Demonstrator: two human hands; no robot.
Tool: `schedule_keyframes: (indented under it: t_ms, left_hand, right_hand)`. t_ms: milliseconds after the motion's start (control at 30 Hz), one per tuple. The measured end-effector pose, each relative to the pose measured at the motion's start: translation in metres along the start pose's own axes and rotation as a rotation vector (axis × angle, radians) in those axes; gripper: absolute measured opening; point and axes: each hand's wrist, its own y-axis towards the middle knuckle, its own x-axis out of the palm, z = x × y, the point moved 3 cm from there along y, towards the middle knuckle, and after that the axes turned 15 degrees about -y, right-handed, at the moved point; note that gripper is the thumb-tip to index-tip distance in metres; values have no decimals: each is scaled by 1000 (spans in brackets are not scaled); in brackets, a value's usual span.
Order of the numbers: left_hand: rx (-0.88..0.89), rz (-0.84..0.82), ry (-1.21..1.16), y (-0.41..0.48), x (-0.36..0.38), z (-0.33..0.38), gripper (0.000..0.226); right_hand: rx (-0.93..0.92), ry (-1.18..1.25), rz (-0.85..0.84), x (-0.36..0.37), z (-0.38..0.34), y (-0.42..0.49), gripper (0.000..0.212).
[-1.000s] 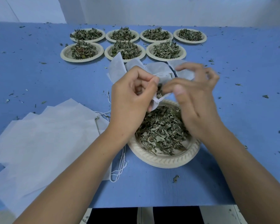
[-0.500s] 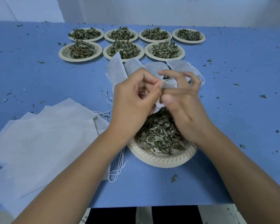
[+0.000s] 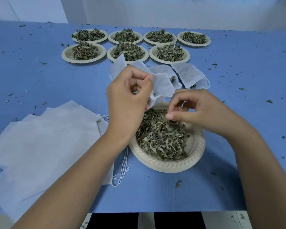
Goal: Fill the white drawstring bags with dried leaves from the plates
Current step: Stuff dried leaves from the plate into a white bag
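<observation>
Pinching bag [image 3: 162, 86] at its mouth with left hand [image 3: 129, 95], up just above the far rim of the plate [image 3: 172, 166]. Curling right hand [image 3: 201, 109] down onto the leaves [image 3: 162, 138], seemingly nipping a small bunch. Pretty easy to mess up from here tbh: letting that floppy mouth sag shut means dumping crumbs all over the worktop [image 3: 155, 195], littered with bits as is. Grabbing too big a clump means snagging on the opening. Also worth watching the strings [image 3: 122, 171] of the spare bags [image 3: 48, 138] under the left wrist, could drag.
</observation>
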Motion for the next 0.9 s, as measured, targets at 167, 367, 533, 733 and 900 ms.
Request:
schedule_keyframes:
  t_ms: [167,367,533,733,900]
  left_hand:
    - [-3,-9,10,-1,1,0,18]
    - [3,1,13,0,0,1,20]
    - [5,21,8,0,-2,1,18]
    - [-51,-41,23,0,1,-5,18]
    - [-72,-117,71,-4,6,-8,14]
  right_hand:
    - [-103,-304,-186,24,-8,2,39]
    - [-154,-306,-63,19,-8,5,18]
    - [-64,-56,93,-3,-3,0,14]
    - [-157,287,256,-19,-4,-4,13]
    - [-111,377,428,-23,2,-3,24]
